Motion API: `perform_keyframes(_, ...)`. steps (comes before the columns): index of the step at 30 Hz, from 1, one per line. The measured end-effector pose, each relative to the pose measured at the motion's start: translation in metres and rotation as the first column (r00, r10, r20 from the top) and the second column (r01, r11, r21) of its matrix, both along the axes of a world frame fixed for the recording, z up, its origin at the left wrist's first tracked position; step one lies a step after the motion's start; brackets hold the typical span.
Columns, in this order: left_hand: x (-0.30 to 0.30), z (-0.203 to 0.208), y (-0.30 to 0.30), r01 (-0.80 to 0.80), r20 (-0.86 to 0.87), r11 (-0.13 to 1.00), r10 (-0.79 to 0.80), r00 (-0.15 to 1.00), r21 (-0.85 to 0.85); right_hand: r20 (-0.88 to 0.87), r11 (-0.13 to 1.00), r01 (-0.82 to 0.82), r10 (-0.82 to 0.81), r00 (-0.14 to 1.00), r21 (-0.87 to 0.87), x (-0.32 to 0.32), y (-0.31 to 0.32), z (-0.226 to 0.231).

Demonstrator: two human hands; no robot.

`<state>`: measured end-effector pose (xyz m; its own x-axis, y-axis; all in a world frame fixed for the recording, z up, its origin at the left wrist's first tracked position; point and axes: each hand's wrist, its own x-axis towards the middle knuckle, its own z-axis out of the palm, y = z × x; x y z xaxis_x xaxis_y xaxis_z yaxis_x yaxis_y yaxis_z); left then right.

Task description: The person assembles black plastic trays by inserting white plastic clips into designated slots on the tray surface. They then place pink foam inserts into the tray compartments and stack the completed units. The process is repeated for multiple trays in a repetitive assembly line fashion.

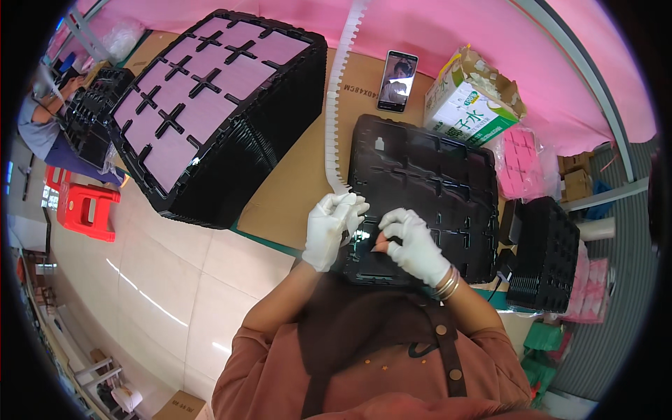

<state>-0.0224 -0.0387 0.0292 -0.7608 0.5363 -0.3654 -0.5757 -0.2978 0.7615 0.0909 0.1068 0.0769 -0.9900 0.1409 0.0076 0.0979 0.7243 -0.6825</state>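
My left hand (329, 227), in a white glove, is closed around the lower end of a long white strip (332, 105) with notched edges. That strip runs up and away past the far side of the table. Over the near part of a shiny black plastic tray (420, 175), my right hand (414, 246) has its fingers drawn together in a pinch. A bare fingertip shows from its white glove. Whatever lies between these fingers is too small to make out. The tray is divided into compartments and lies flat in front of me.
A tall stack of black trays (231, 161) topped with lilac stands left; a smaller tray stack (546, 259) sits right. Behind my tray are a phone (397, 80) and an opened carton (462, 105), with bagged pink pieces (521, 164) beside. A red stool (87, 210) and another person (45, 126) are far left.
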Motion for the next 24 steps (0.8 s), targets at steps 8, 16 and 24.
perform_keyframes(8, 0.004, -0.001, 0.001, -0.01, -0.074, 1.0, 0.009, 0.997, -0.002, -0.039, 0.941, 0.082, -0.073, 0.997, 0.329, -0.012, -0.016, -0.009)
perform_keyframes(16, 0.007, 0.004, 0.0, -0.042, -0.083, 0.999, 0.043, 0.996, 0.015, -0.068, 0.968, 0.047, -0.031, 0.997, 0.246, -0.005, -0.015, 0.001)
perform_keyframes(24, 0.027, 0.02, -0.005, -0.208, -0.223, 0.978, 0.207, 0.953, 0.02, 0.127, 0.563, 0.275, -0.288, 0.949, -0.78, -0.035, -0.041, -0.009)
